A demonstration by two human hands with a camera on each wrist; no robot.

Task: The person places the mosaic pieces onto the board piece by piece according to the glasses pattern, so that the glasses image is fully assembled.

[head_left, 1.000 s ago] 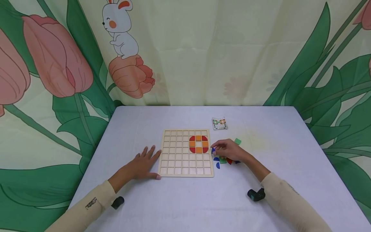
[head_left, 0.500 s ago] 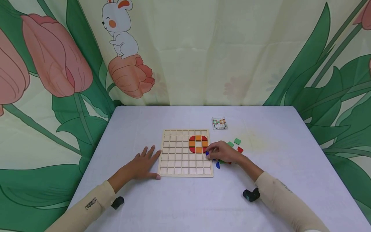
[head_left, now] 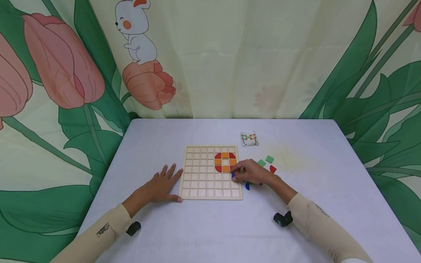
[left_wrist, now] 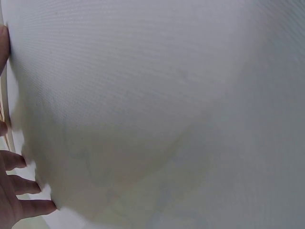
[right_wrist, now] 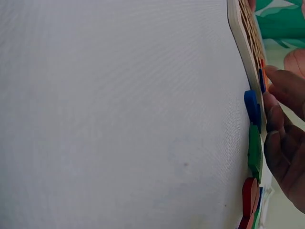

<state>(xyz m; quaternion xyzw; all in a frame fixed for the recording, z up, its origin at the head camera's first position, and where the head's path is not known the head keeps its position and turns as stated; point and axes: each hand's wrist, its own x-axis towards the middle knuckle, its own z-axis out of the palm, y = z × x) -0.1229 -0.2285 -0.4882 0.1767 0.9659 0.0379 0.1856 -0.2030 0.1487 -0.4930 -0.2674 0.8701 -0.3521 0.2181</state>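
A wooden grid board (head_left: pixel 200 178) lies on the table, with a ring of red rounded-corner and orange square tiles (head_left: pixel 225 169) set in its right part. My left hand (head_left: pixel 162 188) rests beside the board's left edge, fingers spread, with fingertips right at the frame. My right hand (head_left: pixel 251 171) reaches over the board's right edge. Between thumb and fingers it pinches a small blue tile (head_left: pixel 233 176) at the cell just below the ring's lower right corner. In the right wrist view, the fingers (right_wrist: pixel 286 86) meet at the board's grid.
Right of the board lie loose pieces: green squares (head_left: pixel 269 159), a red rounded piece (head_left: pixel 273 169) and a blue one (head_left: pixel 247 186), others partly hidden under the right hand. A small pattern card (head_left: pixel 249 139) lies behind them. A printed curtain (head_left: pixel 223 73) hangs behind the table.
My right hand has carried the blue tile left from the loose pieces onto the board, then slightly further left and down. Loose green and red pieces behind it are uncovered. The left hand stays put.
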